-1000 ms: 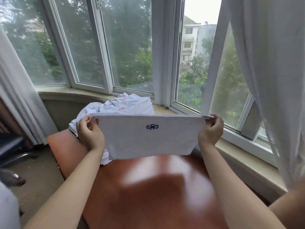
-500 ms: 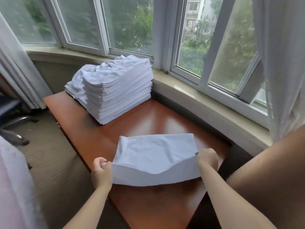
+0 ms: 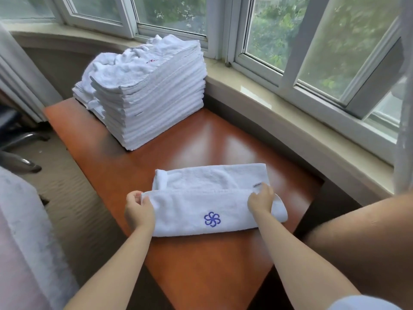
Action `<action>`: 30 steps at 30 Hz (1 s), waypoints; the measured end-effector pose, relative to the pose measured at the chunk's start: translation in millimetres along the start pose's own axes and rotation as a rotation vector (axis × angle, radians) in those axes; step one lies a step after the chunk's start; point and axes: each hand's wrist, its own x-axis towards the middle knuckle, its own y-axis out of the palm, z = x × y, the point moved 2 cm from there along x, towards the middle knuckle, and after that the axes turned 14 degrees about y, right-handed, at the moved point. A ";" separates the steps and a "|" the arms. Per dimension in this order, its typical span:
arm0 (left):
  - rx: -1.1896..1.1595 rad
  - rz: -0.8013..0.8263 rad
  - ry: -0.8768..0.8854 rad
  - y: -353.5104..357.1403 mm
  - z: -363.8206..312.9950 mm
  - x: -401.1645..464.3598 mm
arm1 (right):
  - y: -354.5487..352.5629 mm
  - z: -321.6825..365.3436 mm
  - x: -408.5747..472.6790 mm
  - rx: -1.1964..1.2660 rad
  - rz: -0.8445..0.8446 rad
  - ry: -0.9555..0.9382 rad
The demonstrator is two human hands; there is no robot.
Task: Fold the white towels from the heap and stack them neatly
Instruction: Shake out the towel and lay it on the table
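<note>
On the near part of the reddish-brown tabletop lies a white towel, its near layer folded over toward the window so that a blue pinwheel-shaped emblem faces up. No letters go with the emblem. A small tag sits on the fold's far edge by the right thumb; its writing is too small to read. The left hand grips the left end of the folded flap, fingers curled round the edge with the thumb on top. The right hand pinches the flap's far edge near the right end, fingers tucked under the cloth; the towel's rounded right end bulges past the knuckles. Beyond the flap, the lower layer lies flat, its left corner turned up. Farther back on the left stands a tall stack of folded towels, topped by a crumpled heap bearing a small red mark that cannot be read. Behind runs the windowsill.
</note>
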 end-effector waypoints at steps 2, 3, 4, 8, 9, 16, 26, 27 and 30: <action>0.029 0.206 0.001 5.9 8.0 1.0 | 12.8 -2.7 -2.2 -0.129 0.038 -0.016; 0.010 0.304 -0.007 9.5 10.7 0.8 | 20.8 -0.8 -5.8 -0.187 0.031 -0.066; -0.035 0.366 -0.037 12.9 12.3 1.6 | 31.6 3.4 -11.2 -0.234 0.022 -0.149; -0.042 0.238 -0.108 18.2 20.5 23.7 | 93.2 27.6 -46.1 -0.272 0.289 -0.358; 0.026 0.205 -0.085 17.3 22.4 33.8 | 108.8 34.8 -56.5 -0.259 0.390 -0.336; -0.126 0.431 -0.377 30.4 31.2 93.2 | 193.7 87.9 -85.4 -0.297 0.537 -0.236; -0.456 0.774 -0.631 52.0 34.2 116.7 | 223.5 104.7 -64.8 -0.179 0.554 -0.122; -0.482 0.829 -0.631 52.7 33.6 119.9 | 222.4 105.7 -62.3 -0.167 0.558 -0.136; -0.606 0.908 -0.654 52.2 32.3 129.9 | 215.6 106.6 -56.5 -0.072 0.556 -0.147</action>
